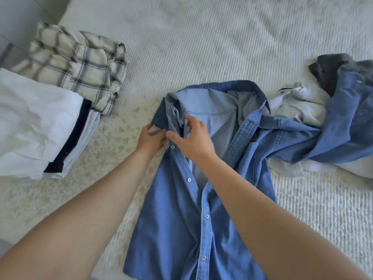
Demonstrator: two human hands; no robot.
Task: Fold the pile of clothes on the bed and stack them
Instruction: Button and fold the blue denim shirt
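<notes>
Soft denim shirt (181, 219), left hand (150, 138) pinching collar, ribbed bedspread (222, 37)

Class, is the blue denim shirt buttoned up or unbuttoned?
Unbuttoned: the denim shirt has its front plackets apart, showing the paler inside; both hands work near its collar.

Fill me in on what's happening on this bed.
A person is sorting laundry. Both hands, left hand and right hand, pinch the collar end of an open denim shirt lying flat on the bed. Folded clothes sit at the left; an unfolded pile waits at the right.
</notes>
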